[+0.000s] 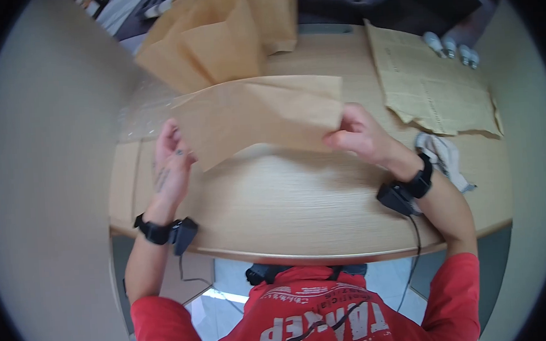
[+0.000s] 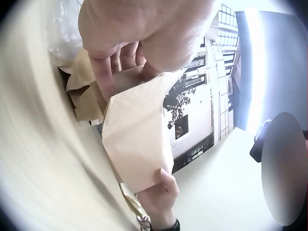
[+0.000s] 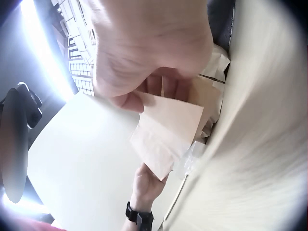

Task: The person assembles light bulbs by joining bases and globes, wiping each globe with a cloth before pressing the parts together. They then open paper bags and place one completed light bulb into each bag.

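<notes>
Both hands hold a long piece of brown kraft paper (image 1: 260, 112) stretched sideways above the tabletop, slightly bowed and creased. My left hand (image 1: 175, 161) grips its left end, and in the left wrist view the fingers (image 2: 115, 62) reach behind the paper (image 2: 137, 137). At the right end, my right hand (image 1: 361, 134) pinches the paper between thumb and curled fingers. The right wrist view shows the thumb (image 3: 129, 102) on the near face of the paper (image 3: 166, 127), with the fingers partly hidden behind it.
Open brown paper bags (image 1: 221, 42) stand behind the held paper. A flattened brown paper piece (image 1: 433, 76) lies at the right, with several light bulbs (image 1: 450, 47) by its far edge. A striped cloth (image 1: 444, 157) lies near my right wrist; clear plastic (image 1: 141, 113) is at the left.
</notes>
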`<action>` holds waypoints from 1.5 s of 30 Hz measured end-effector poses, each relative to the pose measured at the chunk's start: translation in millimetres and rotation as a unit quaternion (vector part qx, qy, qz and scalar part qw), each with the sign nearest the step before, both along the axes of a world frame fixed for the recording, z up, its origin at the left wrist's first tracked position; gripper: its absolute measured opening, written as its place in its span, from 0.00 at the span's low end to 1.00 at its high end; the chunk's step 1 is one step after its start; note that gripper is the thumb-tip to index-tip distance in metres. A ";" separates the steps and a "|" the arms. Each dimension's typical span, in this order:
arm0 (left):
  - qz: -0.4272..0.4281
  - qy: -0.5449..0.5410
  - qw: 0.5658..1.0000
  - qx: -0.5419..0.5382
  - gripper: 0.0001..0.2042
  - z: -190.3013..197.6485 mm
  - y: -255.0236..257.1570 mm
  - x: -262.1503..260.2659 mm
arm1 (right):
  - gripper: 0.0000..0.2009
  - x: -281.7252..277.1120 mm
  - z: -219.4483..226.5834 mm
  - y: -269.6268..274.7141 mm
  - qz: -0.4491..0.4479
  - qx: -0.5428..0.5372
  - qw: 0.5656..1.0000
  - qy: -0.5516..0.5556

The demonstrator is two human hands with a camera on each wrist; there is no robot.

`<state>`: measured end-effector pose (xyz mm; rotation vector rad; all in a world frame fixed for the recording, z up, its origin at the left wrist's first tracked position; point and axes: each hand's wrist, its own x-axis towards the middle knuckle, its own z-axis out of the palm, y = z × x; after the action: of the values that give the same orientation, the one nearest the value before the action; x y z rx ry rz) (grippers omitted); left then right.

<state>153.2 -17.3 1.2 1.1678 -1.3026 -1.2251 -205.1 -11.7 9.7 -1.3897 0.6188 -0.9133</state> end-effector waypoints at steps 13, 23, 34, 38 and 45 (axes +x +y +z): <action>0.019 0.048 0.998 0.040 0.10 17.6 9.9 -33.0 | 0.17 -1.2 34.5 9.6 0.080 -0.068 0.977 0.184; -0.022 -0.128 0.991 0.036 0.12 40.9 22.1 -55.6 | 0.23 -10.6 11.1 -5.5 0.019 -0.138 0.973 0.182; -0.088 -0.128 0.984 0.089 0.12 36.0 16.0 -63.3 | 0.27 -30.5 -22.2 -4.4 0.042 -0.108 0.968 0.224; -0.093 -0.130 0.986 0.047 0.12 33.2 11.8 -52.8 | 0.26 -31.5 -21.9 -6.8 0.038 -0.230 0.957 0.170; -0.138 -0.126 0.979 -0.080 0.17 40.1 22.7 -56.7 | 0.26 -40.1 -24.3 -8.3 0.042 -0.255 0.946 0.196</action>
<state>96.5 5.4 41.3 1.0751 -1.7680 -1.1663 -245.2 -20.0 -14.6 -2.0817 0.6366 -0.7597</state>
